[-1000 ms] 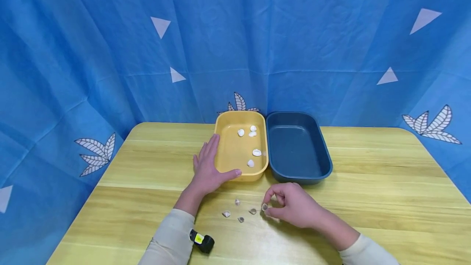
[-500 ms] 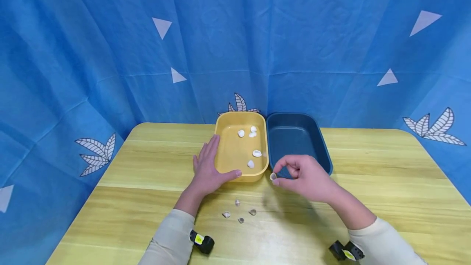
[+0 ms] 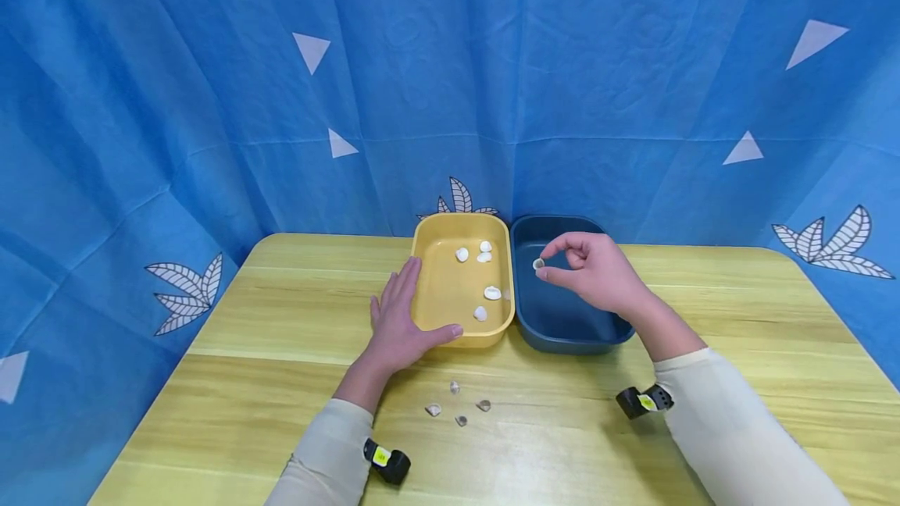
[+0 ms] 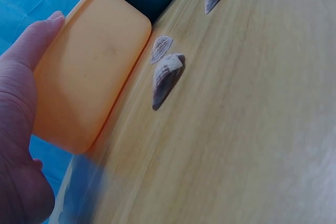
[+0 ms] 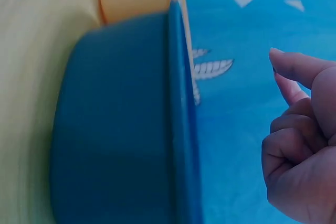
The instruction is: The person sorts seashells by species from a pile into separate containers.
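My right hand (image 3: 594,270) pinches a small seashell (image 3: 538,263) between thumb and index finger, over the dark blue bin (image 3: 571,346). In the right wrist view the shell is nearly hidden behind the fingertips. My left hand (image 3: 399,326) lies with fingers spread against the left side and front rim of the yellow bin (image 3: 464,340), thumb on the rim. Inside that bin lie several white shells (image 3: 492,293). In front of the bins, several greyish-brown shells (image 3: 483,405) rest on the table; the left wrist view shows one ribbed shell (image 4: 168,80) close up.
The two bins stand side by side at the back of the wooden table (image 3: 295,295). Behind it hangs a blue curtain (image 3: 436,84) with leaf and triangle prints. A black wrist camera (image 3: 387,462) is strapped at the left sleeve, another wrist camera (image 3: 643,400) at the right.
My right hand has lifted the seashell off the table and carried it back and to the right, over the blue bin. The left hand keeps its place on the yellow bin.
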`<move>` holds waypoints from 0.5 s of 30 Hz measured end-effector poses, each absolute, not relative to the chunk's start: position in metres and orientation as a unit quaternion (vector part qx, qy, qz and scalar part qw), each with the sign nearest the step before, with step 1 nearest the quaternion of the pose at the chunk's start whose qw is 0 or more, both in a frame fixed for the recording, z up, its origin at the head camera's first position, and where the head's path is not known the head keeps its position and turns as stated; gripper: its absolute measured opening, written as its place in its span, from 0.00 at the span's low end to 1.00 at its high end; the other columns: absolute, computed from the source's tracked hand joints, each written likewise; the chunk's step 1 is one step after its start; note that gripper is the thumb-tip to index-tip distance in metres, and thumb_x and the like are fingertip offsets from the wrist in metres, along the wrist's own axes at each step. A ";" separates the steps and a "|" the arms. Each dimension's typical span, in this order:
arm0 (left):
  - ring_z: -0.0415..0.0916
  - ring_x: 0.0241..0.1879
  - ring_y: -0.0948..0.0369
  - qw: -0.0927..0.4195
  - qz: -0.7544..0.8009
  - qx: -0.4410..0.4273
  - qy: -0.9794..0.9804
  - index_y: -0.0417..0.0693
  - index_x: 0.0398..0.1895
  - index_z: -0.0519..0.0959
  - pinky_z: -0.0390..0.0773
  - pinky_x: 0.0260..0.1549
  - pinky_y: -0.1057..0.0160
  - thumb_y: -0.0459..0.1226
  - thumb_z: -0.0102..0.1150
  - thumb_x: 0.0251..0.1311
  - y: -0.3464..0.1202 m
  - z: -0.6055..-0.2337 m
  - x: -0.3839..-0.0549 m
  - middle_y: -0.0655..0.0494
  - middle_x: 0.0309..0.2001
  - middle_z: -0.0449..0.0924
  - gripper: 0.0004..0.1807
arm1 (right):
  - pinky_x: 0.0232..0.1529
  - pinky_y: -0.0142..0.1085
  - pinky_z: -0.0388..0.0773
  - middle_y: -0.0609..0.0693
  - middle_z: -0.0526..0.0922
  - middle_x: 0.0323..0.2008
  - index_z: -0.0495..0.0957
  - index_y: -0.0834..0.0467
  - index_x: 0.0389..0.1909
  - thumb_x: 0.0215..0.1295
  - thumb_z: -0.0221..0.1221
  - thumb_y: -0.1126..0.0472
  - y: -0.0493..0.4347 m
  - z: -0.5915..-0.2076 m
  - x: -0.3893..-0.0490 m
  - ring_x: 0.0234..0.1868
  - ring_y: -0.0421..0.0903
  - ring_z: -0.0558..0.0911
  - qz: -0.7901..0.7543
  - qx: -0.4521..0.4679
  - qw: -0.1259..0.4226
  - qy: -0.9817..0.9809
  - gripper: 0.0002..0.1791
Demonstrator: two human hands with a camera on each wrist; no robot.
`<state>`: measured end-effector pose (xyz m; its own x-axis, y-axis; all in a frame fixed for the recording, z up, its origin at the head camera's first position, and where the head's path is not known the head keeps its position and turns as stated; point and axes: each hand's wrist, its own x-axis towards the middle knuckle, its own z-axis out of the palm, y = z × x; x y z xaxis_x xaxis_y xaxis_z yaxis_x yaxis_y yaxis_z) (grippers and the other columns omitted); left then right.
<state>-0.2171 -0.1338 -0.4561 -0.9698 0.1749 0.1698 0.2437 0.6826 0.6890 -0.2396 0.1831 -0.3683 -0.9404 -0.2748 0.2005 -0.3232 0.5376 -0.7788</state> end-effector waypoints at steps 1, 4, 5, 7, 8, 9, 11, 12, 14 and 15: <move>0.35 0.77 0.46 0.046 -0.381 -0.116 -0.916 0.59 0.82 0.42 0.28 0.66 0.33 0.69 0.70 0.41 -0.134 -0.456 -0.217 0.67 0.80 0.37 0.69 | 0.25 0.39 0.69 0.46 0.56 0.13 0.84 0.57 0.40 0.61 0.71 0.57 0.184 -0.371 -0.245 0.12 0.48 0.59 0.450 0.165 0.025 -0.877 0.10; 0.35 0.77 0.46 0.044 -0.376 -0.115 -0.919 0.61 0.82 0.41 0.29 0.66 0.33 0.70 0.69 0.41 -0.135 -0.456 -0.217 0.67 0.80 0.37 0.69 | 0.20 0.41 0.64 0.46 0.56 0.13 0.83 0.58 0.41 0.61 0.71 0.57 0.184 -0.379 -0.258 0.12 0.48 0.59 0.451 0.147 0.019 -0.880 0.11; 0.35 0.77 0.46 0.044 -0.376 -0.116 -0.918 0.62 0.82 0.41 0.29 0.66 0.33 0.70 0.69 0.42 -0.135 -0.456 -0.217 0.67 0.80 0.37 0.69 | 0.20 0.41 0.64 0.46 0.57 0.13 0.83 0.58 0.41 0.62 0.70 0.57 0.184 -0.381 -0.262 0.12 0.48 0.60 0.450 0.142 0.016 -0.881 0.11; 0.35 0.77 0.46 0.043 -0.377 -0.118 -0.918 0.62 0.82 0.40 0.29 0.66 0.32 0.69 0.69 0.42 -0.135 -0.455 -0.216 0.66 0.80 0.37 0.68 | 0.20 0.40 0.64 0.46 0.57 0.13 0.83 0.59 0.42 0.62 0.70 0.57 0.184 -0.388 -0.270 0.12 0.48 0.60 0.449 0.132 0.008 -0.884 0.12; 0.35 0.77 0.46 0.042 -0.377 -0.117 -0.918 0.61 0.82 0.40 0.29 0.66 0.33 0.69 0.69 0.42 -0.135 -0.455 -0.216 0.66 0.80 0.37 0.69 | 0.20 0.40 0.64 0.46 0.57 0.13 0.83 0.59 0.42 0.62 0.70 0.57 0.184 -0.391 -0.272 0.12 0.47 0.60 0.447 0.129 0.004 -0.885 0.12; 0.35 0.77 0.46 0.042 -0.379 -0.118 -0.917 0.61 0.82 0.41 0.29 0.66 0.32 0.69 0.70 0.42 -0.135 -0.455 -0.216 0.66 0.80 0.37 0.68 | 0.21 0.40 0.64 0.46 0.57 0.13 0.83 0.59 0.42 0.62 0.70 0.57 0.184 -0.394 -0.275 0.13 0.47 0.60 0.445 0.126 -0.001 -0.887 0.12; 0.35 0.77 0.46 0.041 -0.379 -0.119 -0.917 0.61 0.82 0.41 0.29 0.66 0.32 0.69 0.70 0.42 -0.135 -0.454 -0.216 0.66 0.80 0.37 0.69 | 0.21 0.40 0.63 0.45 0.57 0.13 0.83 0.59 0.42 0.62 0.70 0.57 0.183 -0.399 -0.280 0.13 0.47 0.61 0.438 0.119 -0.008 -0.891 0.12; 0.35 0.77 0.46 0.041 -0.378 -0.120 -0.917 0.61 0.82 0.40 0.29 0.66 0.32 0.69 0.70 0.42 -0.135 -0.455 -0.216 0.65 0.80 0.37 0.69 | 0.21 0.39 0.63 0.46 0.58 0.13 0.83 0.59 0.42 0.62 0.70 0.57 0.183 -0.402 -0.282 0.14 0.48 0.61 0.434 0.116 -0.010 -0.893 0.12; 0.34 0.77 0.47 0.040 -0.376 -0.118 -0.918 0.61 0.82 0.40 0.29 0.66 0.32 0.69 0.70 0.42 -0.135 -0.455 -0.216 0.66 0.80 0.36 0.69 | 0.21 0.39 0.62 0.46 0.58 0.13 0.83 0.59 0.42 0.63 0.70 0.56 0.182 -0.406 -0.285 0.15 0.48 0.62 0.429 0.112 -0.011 -0.896 0.12; 0.34 0.77 0.47 0.039 -0.375 -0.116 -0.919 0.62 0.82 0.40 0.29 0.66 0.33 0.69 0.70 0.42 -0.135 -0.455 -0.216 0.66 0.80 0.36 0.69 | 0.22 0.40 0.61 0.46 0.59 0.14 0.83 0.59 0.41 0.63 0.70 0.56 0.181 -0.408 -0.287 0.15 0.49 0.62 0.426 0.108 -0.011 -0.898 0.12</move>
